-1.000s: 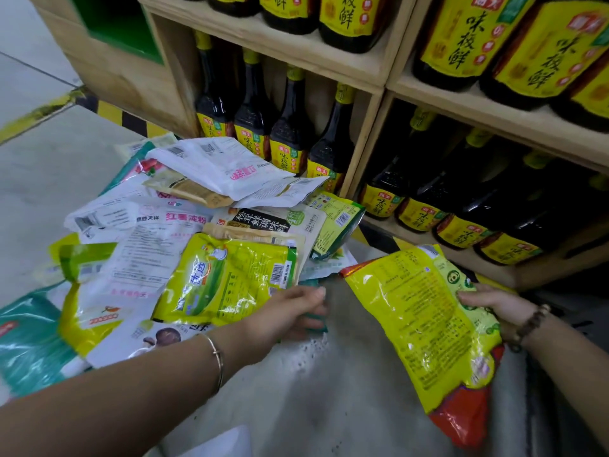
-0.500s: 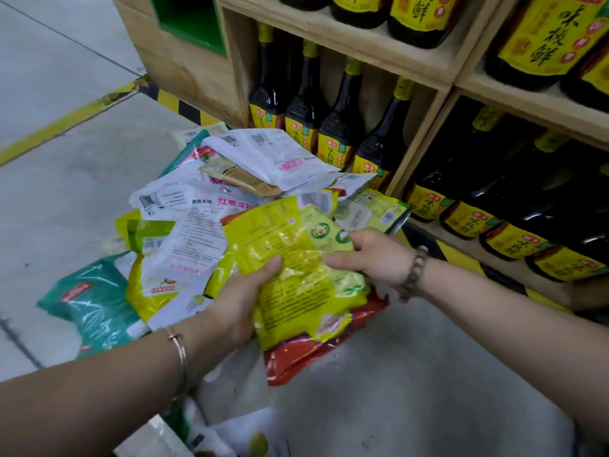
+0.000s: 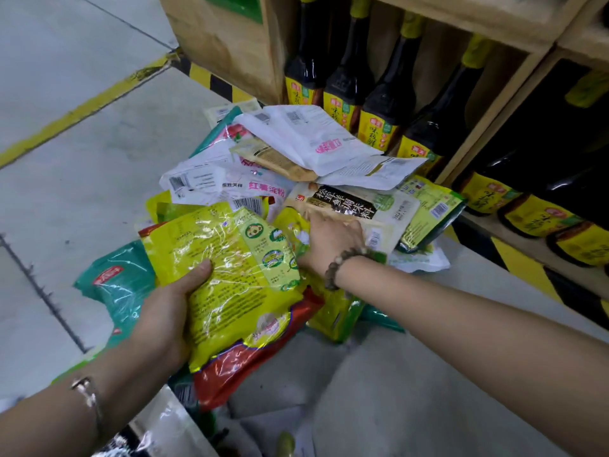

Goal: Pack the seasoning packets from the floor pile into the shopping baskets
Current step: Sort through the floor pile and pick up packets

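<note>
Grips yellow-and-red seasoning packet [image 3: 230, 285] in left hand [image 3: 164, 318], thumb pressed on its face, just above floor pile [image 3: 306, 140]; has right hand [image 3: 329, 245] among the packets beside beige packet [image 3: 346, 206], fingers hidden, grasp impossible to tell

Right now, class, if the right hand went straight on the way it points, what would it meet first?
Probably the beige packet with the black label, just ahead of the right hand; depth is unclear.

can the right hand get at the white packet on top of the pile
Probably yes: the right hand is at the near edge of the pile, and the white packet lies uncovered on top just beyond it.
</note>
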